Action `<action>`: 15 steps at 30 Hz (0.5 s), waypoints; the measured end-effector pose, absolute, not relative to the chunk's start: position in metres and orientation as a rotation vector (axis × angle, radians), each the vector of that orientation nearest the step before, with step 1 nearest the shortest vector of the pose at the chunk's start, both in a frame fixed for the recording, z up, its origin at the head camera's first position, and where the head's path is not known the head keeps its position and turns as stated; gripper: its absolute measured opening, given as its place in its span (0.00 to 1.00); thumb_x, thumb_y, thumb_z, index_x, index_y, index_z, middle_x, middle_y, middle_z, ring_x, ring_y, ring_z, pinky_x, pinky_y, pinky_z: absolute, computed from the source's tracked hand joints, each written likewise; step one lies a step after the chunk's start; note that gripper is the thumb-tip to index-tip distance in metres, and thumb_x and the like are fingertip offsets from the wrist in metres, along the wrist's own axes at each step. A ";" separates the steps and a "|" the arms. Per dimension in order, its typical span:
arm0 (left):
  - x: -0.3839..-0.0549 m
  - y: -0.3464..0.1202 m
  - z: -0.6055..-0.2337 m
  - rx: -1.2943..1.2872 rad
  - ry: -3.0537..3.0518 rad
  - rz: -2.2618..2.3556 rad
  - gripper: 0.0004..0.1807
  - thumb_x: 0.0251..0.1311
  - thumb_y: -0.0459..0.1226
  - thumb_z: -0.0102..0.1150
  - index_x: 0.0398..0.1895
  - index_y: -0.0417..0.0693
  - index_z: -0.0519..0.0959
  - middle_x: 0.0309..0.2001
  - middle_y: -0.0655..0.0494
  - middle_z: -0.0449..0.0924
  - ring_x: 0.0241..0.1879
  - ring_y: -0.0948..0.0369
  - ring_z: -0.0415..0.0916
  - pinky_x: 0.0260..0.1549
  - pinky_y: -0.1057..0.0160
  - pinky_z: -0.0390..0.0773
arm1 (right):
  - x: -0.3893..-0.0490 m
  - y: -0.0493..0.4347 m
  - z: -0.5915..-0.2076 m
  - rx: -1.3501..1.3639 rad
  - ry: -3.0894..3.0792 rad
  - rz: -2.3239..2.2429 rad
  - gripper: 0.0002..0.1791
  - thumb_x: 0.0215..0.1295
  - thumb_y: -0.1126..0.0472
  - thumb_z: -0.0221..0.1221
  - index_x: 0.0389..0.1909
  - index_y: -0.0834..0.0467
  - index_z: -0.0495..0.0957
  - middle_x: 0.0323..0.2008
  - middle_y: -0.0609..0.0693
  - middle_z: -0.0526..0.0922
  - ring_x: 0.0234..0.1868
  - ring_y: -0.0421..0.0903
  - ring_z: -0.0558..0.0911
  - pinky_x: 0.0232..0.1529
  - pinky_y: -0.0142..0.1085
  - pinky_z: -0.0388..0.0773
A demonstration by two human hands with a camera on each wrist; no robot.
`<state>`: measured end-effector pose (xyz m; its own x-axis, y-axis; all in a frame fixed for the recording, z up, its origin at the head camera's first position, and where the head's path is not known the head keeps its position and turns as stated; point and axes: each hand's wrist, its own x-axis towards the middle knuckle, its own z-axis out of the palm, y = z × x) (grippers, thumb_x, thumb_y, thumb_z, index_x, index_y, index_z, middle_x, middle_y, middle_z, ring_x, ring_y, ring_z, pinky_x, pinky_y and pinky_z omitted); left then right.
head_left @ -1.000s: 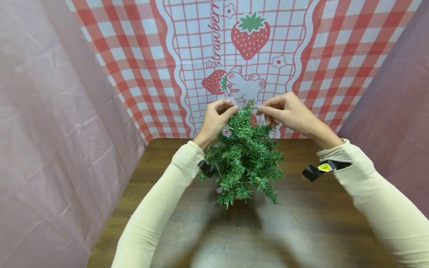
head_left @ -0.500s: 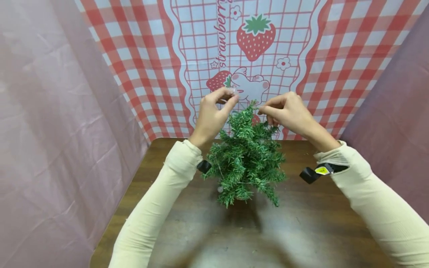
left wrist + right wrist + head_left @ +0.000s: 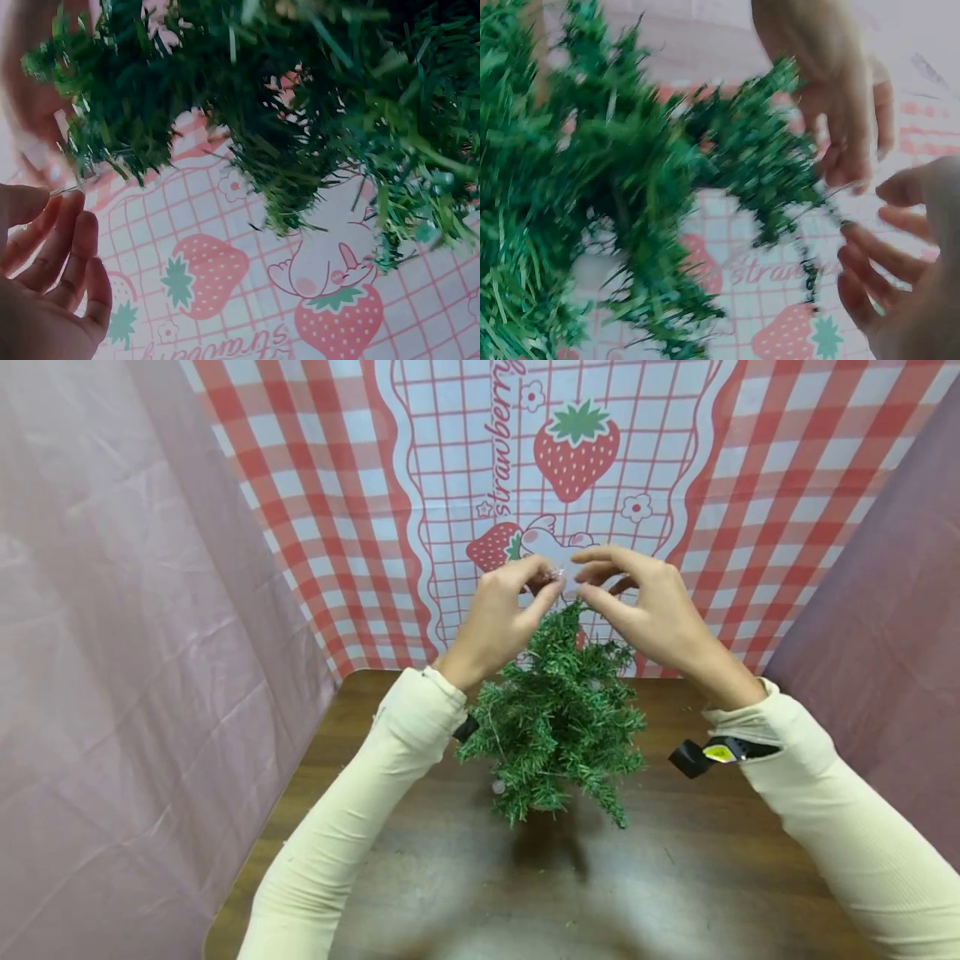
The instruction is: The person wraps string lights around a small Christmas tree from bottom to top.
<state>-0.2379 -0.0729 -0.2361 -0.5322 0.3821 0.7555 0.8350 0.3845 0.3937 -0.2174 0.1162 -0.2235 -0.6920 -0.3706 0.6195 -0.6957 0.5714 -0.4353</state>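
Note:
A small artificial green Christmas tree stands upright on the table. Above and left of its tip, my left hand pinches a small clear, shiny thing between thumb and forefinger. The left wrist view shows a thin wire at those fingertips. My right hand is beside the treetop, its thumb and fingers spread apart, with nothing clearly held. In the right wrist view its forefinger is close to the tip of the tree, and whether it touches cannot be told.
A thin clear wire runs through the branches, and a round translucent bead hangs low on the left. Behind the brown wooden table hangs a red checked strawberry cloth. Pink curtains flank both sides.
My left hand has risen and moved right with the clear thing, toward the treetop. The right hand has let its pinched fingers spread apart above the tip. The view has shifted slightly.

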 end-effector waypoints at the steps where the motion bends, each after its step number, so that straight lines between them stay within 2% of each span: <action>1: -0.238 -0.071 -0.236 -1.046 -2.108 -1.038 0.05 0.61 0.36 0.50 0.35 0.46 0.76 0.32 0.59 0.77 0.33 0.70 0.71 0.39 0.73 0.71 | -0.216 0.115 -0.221 0.882 -2.317 0.959 0.19 0.62 0.55 0.54 0.55 0.45 0.71 0.42 0.46 0.80 0.40 0.38 0.77 0.40 0.35 0.74; 3: -0.237 -0.068 -0.237 -1.057 -2.140 -1.015 0.05 0.62 0.36 0.49 0.35 0.46 0.75 0.33 0.59 0.77 0.34 0.69 0.71 0.39 0.74 0.71 | -0.214 0.112 -0.218 0.930 -2.287 0.982 0.21 0.62 0.55 0.54 0.57 0.43 0.68 0.42 0.46 0.80 0.40 0.38 0.77 0.42 0.35 0.74; 6: -0.237 -0.063 -0.238 -1.072 -2.182 -1.036 0.05 0.63 0.36 0.47 0.38 0.46 0.73 0.35 0.57 0.78 0.34 0.69 0.73 0.37 0.75 0.72 | -0.214 0.110 -0.214 0.962 -2.257 0.937 0.18 0.62 0.56 0.55 0.54 0.45 0.71 0.39 0.46 0.81 0.38 0.38 0.78 0.39 0.34 0.75; 10: -0.236 -0.058 -0.241 -1.086 -2.183 -1.064 0.05 0.63 0.34 0.47 0.40 0.45 0.70 0.36 0.56 0.78 0.34 0.69 0.75 0.36 0.77 0.72 | -0.216 0.109 -0.214 0.943 -2.176 0.869 0.12 0.61 0.60 0.56 0.45 0.53 0.78 0.36 0.47 0.82 0.34 0.38 0.80 0.36 0.31 0.76; 15: -0.236 -0.055 -0.245 -1.068 -2.148 -1.129 0.08 0.60 0.32 0.50 0.42 0.44 0.69 0.34 0.56 0.77 0.34 0.69 0.73 0.37 0.73 0.72 | -0.207 0.107 -0.210 0.897 -2.114 0.978 0.08 0.60 0.64 0.57 0.39 0.62 0.78 0.34 0.50 0.82 0.31 0.41 0.80 0.34 0.27 0.76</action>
<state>-0.2365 -0.0552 -0.2453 -0.5768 0.4139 0.7042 0.8147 0.3536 0.4595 -0.2074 0.1065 -0.2104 -0.5666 -0.3118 0.7627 -0.7832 0.4916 -0.3808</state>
